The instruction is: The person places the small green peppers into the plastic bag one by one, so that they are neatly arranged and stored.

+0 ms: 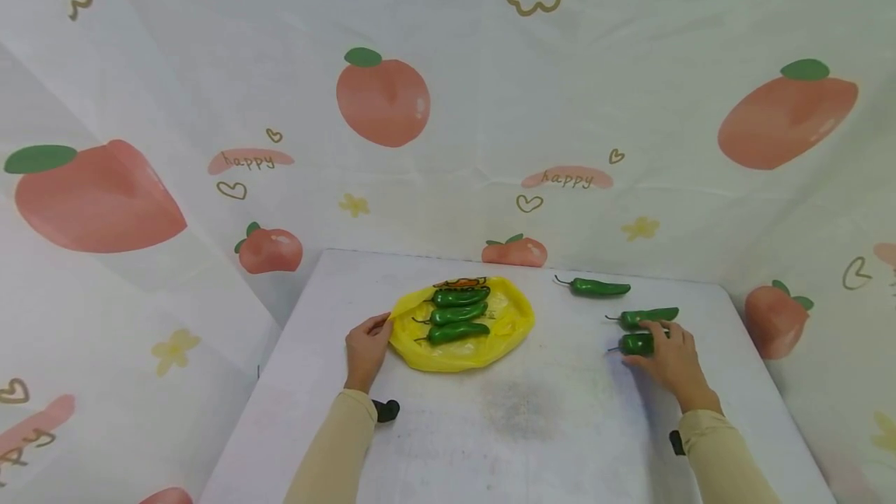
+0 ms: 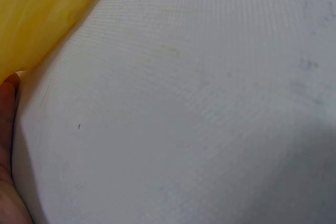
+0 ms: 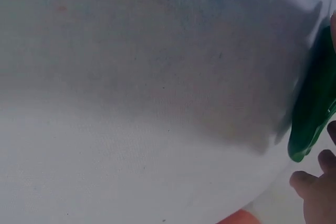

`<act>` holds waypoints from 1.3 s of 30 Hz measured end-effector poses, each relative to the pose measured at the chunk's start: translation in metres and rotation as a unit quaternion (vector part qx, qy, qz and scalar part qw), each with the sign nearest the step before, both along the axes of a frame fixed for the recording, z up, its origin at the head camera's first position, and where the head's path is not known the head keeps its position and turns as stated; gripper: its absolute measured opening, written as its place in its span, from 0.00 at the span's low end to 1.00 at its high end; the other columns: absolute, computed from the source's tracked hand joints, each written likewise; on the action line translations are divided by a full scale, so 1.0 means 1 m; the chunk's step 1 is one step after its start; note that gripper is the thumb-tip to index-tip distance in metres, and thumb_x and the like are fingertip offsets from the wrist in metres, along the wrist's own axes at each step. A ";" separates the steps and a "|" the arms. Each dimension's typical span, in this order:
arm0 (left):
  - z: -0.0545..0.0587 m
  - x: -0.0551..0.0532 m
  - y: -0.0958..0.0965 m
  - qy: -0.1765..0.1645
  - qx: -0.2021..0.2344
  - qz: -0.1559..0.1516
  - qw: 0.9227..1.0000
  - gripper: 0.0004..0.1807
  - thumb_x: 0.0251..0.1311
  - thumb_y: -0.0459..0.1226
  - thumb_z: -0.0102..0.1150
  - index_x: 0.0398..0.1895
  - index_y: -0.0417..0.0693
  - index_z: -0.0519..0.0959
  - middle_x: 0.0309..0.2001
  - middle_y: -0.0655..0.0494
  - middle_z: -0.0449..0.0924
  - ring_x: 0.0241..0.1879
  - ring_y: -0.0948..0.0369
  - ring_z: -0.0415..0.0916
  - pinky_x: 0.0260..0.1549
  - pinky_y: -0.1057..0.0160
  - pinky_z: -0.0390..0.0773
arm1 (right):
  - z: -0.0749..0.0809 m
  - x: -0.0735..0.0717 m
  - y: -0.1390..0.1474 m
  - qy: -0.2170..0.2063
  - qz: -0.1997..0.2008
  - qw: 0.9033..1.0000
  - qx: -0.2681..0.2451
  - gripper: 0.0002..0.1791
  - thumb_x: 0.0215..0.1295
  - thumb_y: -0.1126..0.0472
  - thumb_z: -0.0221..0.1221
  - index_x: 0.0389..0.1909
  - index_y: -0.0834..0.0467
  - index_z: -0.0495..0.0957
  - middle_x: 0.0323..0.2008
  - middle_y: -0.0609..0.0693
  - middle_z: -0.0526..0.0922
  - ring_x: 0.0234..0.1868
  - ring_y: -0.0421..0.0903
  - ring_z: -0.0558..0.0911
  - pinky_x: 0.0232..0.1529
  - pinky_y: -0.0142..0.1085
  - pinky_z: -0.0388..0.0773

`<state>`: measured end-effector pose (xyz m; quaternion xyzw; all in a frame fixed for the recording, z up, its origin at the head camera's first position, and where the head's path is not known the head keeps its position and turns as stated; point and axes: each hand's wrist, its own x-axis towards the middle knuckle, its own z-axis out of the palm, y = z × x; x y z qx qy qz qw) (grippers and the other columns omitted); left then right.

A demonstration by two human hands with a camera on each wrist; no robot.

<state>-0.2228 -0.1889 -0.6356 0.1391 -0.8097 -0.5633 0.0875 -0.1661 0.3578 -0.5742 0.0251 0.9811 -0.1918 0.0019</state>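
My left hand point(image 1: 367, 347) pinches the left edge of a yellow plastic bag point(image 1: 448, 365), which is spread in a round shape on the table. Three green chili peppers point(image 1: 458, 333) lie side by side on the bag, stems to the left. In the left wrist view, a fold of the yellow bag point(image 2: 47, 19) meets the fingertips. At the right, my right hand point(image 1: 673, 360) is over the nearest loose green chili pepper point(image 1: 635, 344), thumb and fingers spread about it. The right wrist view shows that pepper point(image 3: 312, 108) beside the fingers, only partly visible.
Another green chili pepper point(image 1: 640, 318) lies just behind the right hand's one, and a further pepper point(image 1: 600, 287) lies farther back. The white table point(image 1: 532, 457) meets a fruit-printed cloth wall point(image 1: 455, 201) at its back. Black wrist gear point(image 1: 386, 411) shows beside the left sleeve.
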 end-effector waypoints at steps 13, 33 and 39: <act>0.003 0.000 0.002 -0.001 0.003 0.002 1.000 0.16 0.67 0.44 0.64 0.53 0.49 0.87 0.48 0.48 0.89 0.47 0.56 0.87 0.45 0.72 0.85 | 0.001 0.003 0.006 -0.023 -0.011 1.000 0.008 0.37 0.59 0.55 0.71 0.65 0.65 0.67 0.63 0.81 0.59 0.62 0.82 0.58 0.58 0.76 0.64; 0.005 0.003 0.001 -0.021 0.005 -0.001 1.000 0.17 0.68 0.45 0.63 0.55 0.49 0.86 0.53 0.49 0.88 0.53 0.56 0.86 0.53 0.62 0.85 | -0.010 0.001 0.006 -0.038 -0.008 0.999 0.036 0.29 0.65 0.59 0.66 0.65 0.62 0.70 0.57 0.77 0.65 0.57 0.78 0.65 0.49 0.71 0.73; 0.005 0.003 0.001 -0.018 0.005 -0.003 1.000 0.17 0.69 0.44 0.62 0.56 0.50 0.85 0.54 0.48 0.87 0.53 0.56 0.86 0.53 0.64 0.85 | -0.009 0.003 0.003 -0.026 -0.005 0.999 0.043 0.27 0.66 0.58 0.66 0.63 0.61 0.71 0.56 0.76 0.67 0.55 0.78 0.67 0.47 0.69 0.74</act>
